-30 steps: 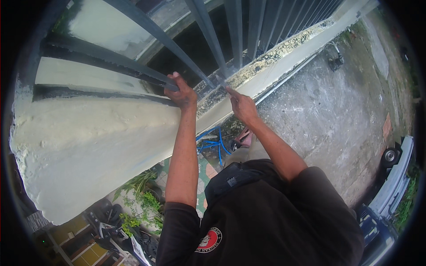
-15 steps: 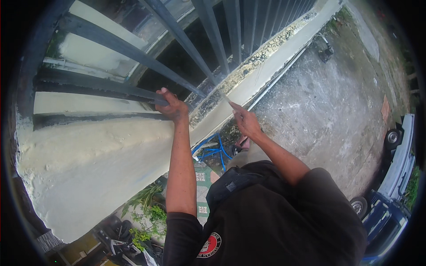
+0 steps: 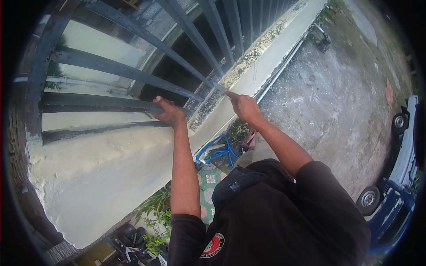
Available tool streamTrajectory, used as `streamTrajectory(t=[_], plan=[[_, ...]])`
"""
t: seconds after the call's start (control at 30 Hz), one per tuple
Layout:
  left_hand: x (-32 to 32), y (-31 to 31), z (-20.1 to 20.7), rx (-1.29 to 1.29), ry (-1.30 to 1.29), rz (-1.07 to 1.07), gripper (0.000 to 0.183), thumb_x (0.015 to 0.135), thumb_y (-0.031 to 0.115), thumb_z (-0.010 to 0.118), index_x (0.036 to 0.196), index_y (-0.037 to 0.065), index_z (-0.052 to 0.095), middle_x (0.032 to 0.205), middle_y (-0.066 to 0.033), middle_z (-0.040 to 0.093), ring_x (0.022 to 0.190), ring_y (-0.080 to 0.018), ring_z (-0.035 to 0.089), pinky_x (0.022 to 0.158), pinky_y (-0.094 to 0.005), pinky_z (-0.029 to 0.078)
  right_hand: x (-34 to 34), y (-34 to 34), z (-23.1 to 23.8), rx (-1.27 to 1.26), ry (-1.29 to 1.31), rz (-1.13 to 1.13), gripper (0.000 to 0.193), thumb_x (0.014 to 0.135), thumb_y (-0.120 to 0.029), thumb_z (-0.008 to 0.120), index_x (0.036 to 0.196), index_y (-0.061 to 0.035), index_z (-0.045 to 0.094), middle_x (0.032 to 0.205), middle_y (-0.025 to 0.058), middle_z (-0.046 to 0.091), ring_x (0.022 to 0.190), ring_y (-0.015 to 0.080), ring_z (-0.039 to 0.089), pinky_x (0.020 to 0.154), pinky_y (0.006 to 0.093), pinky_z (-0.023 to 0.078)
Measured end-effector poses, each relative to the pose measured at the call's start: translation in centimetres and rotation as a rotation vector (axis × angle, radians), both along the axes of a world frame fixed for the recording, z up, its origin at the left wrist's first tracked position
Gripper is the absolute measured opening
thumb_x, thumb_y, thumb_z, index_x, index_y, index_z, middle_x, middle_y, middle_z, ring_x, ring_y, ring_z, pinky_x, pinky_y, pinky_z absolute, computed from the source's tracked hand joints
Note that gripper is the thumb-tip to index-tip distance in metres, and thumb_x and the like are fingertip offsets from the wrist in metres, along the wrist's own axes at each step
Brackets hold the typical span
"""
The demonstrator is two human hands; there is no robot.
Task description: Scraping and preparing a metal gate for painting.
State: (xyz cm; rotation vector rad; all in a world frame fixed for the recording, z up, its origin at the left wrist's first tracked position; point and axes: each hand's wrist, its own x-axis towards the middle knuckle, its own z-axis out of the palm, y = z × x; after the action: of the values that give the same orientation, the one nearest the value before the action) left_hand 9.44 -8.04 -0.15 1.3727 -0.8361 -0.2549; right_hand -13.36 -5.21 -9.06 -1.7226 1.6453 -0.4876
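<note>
My left hand (image 3: 171, 113) is closed around a dark grey fence bar (image 3: 100, 103), close to the bar's lower end. My right hand (image 3: 245, 107) grips a scraper (image 3: 218, 87) with a flat, pale grey blade; its handle is hidden in the fist. The blade's tip lies over the top of the low cream wall (image 3: 242, 95), near the foot of another bar. Along that ledge the surface (image 3: 255, 57) is patchy, with dark specks and flaking cream paint. Several more grey bars (image 3: 179, 46) rise from it.
Blue hose (image 3: 217, 154) lies coiled below the wall, by green patterned tiles (image 3: 211, 179). Thin pipes (image 3: 284, 65) run along the wall's base beside a stained concrete floor (image 3: 328, 106). Green plants (image 3: 153, 208) grow at lower left. A blue vehicle (image 3: 392, 213) stands at right.
My right hand has moved slightly up, carrying the scraper toward the bars' feet, and its back now faces up more. My left hand stays on the same bar. The view has shifted a little.
</note>
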Motion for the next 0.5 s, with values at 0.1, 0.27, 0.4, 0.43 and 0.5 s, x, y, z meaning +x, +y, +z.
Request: streamTrajectory(t=[0.1,0.27,0.4,0.43,0.5], plan=[[-0.1,-0.2,0.1,0.016,0.030,0.014,0.044,0.103,0.036,0.055,0.071,0.009,0.044,0.060,-0.0005,0.042,0.055,-0.0141,0.046,0.056,-0.0299,0.043,0.3,-1.0,0.1,0.013,0.008,-0.002,0.039,0.104,-0.030,0.049,0.142,-0.0285,0.060,0.095,0.0265,0.071,0.091,0.0458,0.068,0.081,0.0567,0.052],[0.2,0.2,-0.1,0.016,0.024,-0.010,0.043,0.103,0.042,0.056,0.078,0.008,0.046,0.066,0.0007,0.044,0.057,-0.0113,0.047,0.054,-0.0278,0.039,1.0,1.0,-0.4,-0.007,-0.050,-0.054,0.039,0.103,-0.027,0.049,0.141,-0.0298,0.060,0.091,0.0232,0.072,0.087,0.0443,0.070,0.078,0.0569,0.054],[0.5,0.1,-0.4,0.006,0.019,-0.026,0.044,0.103,0.042,0.056,0.077,0.008,0.046,0.065,0.0009,0.044,0.057,-0.0110,0.046,0.054,-0.0270,0.038,-0.1,-2.3,0.7,-0.015,-0.050,-0.072,0.039,0.102,-0.025,0.051,0.140,-0.0257,0.061,0.094,0.0261,0.071,0.090,0.0460,0.068,0.083,0.0552,0.053],[0.3,0.1,-0.4,0.000,0.009,-0.036,0.043,0.103,0.041,0.055,0.076,0.008,0.046,0.065,0.0012,0.043,0.057,-0.0109,0.046,0.054,-0.0267,0.037,-0.3,-2.9,0.6,-0.012,-0.050,-0.077,0.039,0.102,-0.025,0.051,0.140,-0.0257,0.061,0.094,0.0261,0.071,0.090,0.0460,0.068,0.083,0.0552,0.053],[-0.5,-0.1,-0.1,0.015,0.040,-0.022,0.044,0.103,0.041,0.055,0.076,0.009,0.045,0.065,0.0013,0.043,0.057,-0.0109,0.046,0.053,-0.0268,0.037,-0.1,-3.7,-0.2,-0.077,-0.071,-0.106,0.037,0.103,-0.027,0.049,0.137,-0.0288,0.063,0.093,0.0247,0.072,0.087,0.0451,0.069,0.079,0.0559,0.055]])
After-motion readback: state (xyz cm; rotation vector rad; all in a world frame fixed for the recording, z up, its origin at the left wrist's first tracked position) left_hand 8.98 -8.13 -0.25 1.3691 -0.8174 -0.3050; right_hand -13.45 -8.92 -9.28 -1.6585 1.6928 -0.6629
